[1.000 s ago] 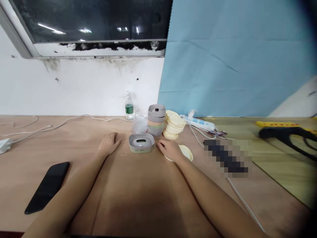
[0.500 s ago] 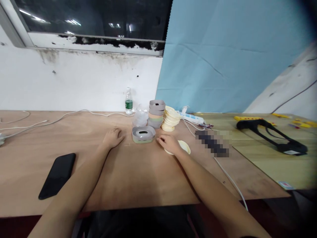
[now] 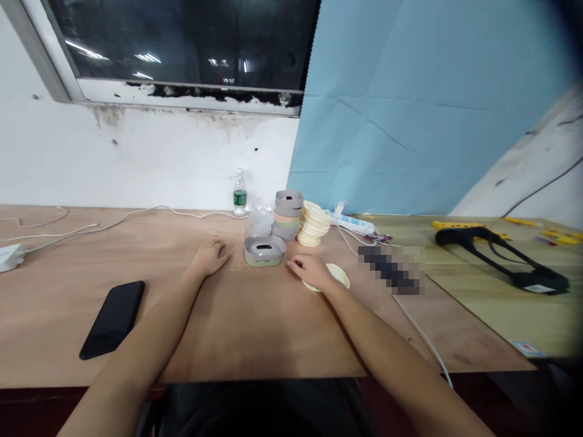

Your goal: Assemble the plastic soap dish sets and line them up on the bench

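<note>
My left hand (image 3: 211,258) rests on the tabletop, thumb apart from the fingers and nothing in it. Just to its right sits a grey oval container (image 3: 265,247) with a pale green base and a dark oval slot in the middle. On the container's other side lies my right hand (image 3: 311,271), palm down, fingers loosely bent, holding nothing that shows. A cream oval lid (image 3: 339,274) is partly covered by that hand and wrist. Behind the container rises a stack of grey, peach and green containers (image 3: 288,217), beside a stack of cream lids (image 3: 312,224).
A clear plastic bag or wrap (image 3: 261,218) and a water bottle (image 3: 239,194) stand near the wall. A black phone (image 3: 112,320) lies by my left forearm. White cables, a power strip (image 3: 353,224), a blurred-out dark object (image 3: 389,270) and a black strap frame (image 3: 501,258) lie around.
The camera's view has tilted slightly, so the wall and window sit a little lower and further right. Both hands stay in place beside the container.
</note>
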`<state>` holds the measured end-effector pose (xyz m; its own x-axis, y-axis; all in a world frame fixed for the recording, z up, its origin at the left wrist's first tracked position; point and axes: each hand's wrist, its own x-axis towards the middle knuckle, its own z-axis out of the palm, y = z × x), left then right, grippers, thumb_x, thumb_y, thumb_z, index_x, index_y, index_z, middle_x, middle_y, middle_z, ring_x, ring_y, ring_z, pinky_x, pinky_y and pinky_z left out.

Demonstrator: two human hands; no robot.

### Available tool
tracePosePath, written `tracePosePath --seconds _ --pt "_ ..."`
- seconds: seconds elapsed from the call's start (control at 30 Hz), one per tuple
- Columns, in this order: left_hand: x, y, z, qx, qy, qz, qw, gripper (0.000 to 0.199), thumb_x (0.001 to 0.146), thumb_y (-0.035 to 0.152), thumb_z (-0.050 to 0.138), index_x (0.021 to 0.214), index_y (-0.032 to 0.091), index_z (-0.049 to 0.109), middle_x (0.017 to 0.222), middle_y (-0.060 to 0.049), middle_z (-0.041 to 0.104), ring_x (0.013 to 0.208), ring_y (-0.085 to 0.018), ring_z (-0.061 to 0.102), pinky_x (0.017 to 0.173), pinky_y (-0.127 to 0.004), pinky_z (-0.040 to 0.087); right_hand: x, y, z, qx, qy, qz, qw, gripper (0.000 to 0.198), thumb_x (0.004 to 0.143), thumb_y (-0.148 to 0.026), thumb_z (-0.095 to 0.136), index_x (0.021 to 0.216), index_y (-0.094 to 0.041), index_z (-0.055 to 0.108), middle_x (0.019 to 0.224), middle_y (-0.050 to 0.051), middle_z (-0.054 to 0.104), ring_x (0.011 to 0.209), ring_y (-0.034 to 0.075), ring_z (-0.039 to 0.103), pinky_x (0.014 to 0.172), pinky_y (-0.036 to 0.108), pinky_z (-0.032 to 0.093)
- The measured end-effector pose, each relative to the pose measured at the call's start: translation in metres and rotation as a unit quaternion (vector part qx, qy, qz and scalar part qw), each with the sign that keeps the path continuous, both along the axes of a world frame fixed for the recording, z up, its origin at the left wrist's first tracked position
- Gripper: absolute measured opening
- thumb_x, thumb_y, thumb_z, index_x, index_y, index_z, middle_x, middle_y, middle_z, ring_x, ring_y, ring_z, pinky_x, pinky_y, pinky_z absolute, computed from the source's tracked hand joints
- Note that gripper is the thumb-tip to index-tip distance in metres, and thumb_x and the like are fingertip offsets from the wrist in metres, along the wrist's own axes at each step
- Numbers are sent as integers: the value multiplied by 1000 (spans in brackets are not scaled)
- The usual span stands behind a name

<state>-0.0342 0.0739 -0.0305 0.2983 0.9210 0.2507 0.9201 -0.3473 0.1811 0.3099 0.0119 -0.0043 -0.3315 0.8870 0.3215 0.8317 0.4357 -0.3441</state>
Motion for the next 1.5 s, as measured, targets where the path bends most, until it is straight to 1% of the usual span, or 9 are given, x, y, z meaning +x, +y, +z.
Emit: tracePosePath --seconds 0.27,0.43,0.63,0.73,0.93,1.03,1.17,1.33,1.5 --pt "-1 -11 -3 -13 -2 9 1000 59 87 58 38 122 16 58 135 -15 52 123 -31 49 103 -44 38 -32 -28 6 3 19 65 998 27 89 -35 49 75 -21 68 67 0 67 60 12 56 61 23 36" --pt "-1 -16 -3 -11 -4 3 1000 57 86 58 39 121 17 58 133 -14 54 123 -30 50 103 -42 39 -55 -37 9 45 118 54 991 25 88 -35 50 81 -21 68 72 2 68 64 14 58 65 24 41" --pt "-2 -24 -2 -14 -4 -5 1000 61 86 59 40 123 14 57 135 -16 52 125 -29 48 105 -42 37 -35 -29 18 98 225 24 969 28 87 -40 50 83 -19 69 78 5 69 68 15 58 67 27 45" --pt "-2 -24 -2 -16 -7 -12 1000 61 85 58 40 123 14 57 135 -16 52 126 -29 47 106 -42 36 -5 -17 23 47 251 -25 967 31 85 -44 53 88 -18 69 75 4 68 65 15 57 63 26 44" --pt "-2 -24 -1 -17 -2 -18 1000 63 85 59 40 124 13 56 135 -16 52 126 -29 47 106 -42 35 63 3 24 -79 232 -53 968 41 75 -49 61 95 -13 67 76 6 67 65 16 57 58 26 43" --pt "-3 -26 -1 -25 -1 -29 999 65 85 61 40 126 13 55 136 -17 51 127 -30 46 107 -41 34 82 6 18 -99 180 -75 976 43 72 -50 65 97 -15 67 78 6 68 67 17 59 60 27 43" --pt "-3 -29 1 -25 4 -37 999 68 84 64 40 128 13 53 138 -17 49 129 -30 43 108 -41 33 83 10 7 -147 132 -49 979 39 70 -50 67 88 -16 68 81 6 69 71 18 61 63 28 44" --pt "-1 -32 5 -37 14 -36 999 69 84 65 40 128 13 53 137 -17 49 128 -32 44 106 -42 34 69 13 -3 -247 153 4 957 39 63 -49 72 81 -15 67 78 5 69 67 17 59 60 26 44" --pt "1 -34 7 -37 7 -36 999 67 85 63 40 127 13 53 136 -17 50 129 -33 43 106 -44 33 45 8 -8 -210 142 28 967 36 71 -50 63 70 -14 65 64 2 64 59 14 54 55 25 40"
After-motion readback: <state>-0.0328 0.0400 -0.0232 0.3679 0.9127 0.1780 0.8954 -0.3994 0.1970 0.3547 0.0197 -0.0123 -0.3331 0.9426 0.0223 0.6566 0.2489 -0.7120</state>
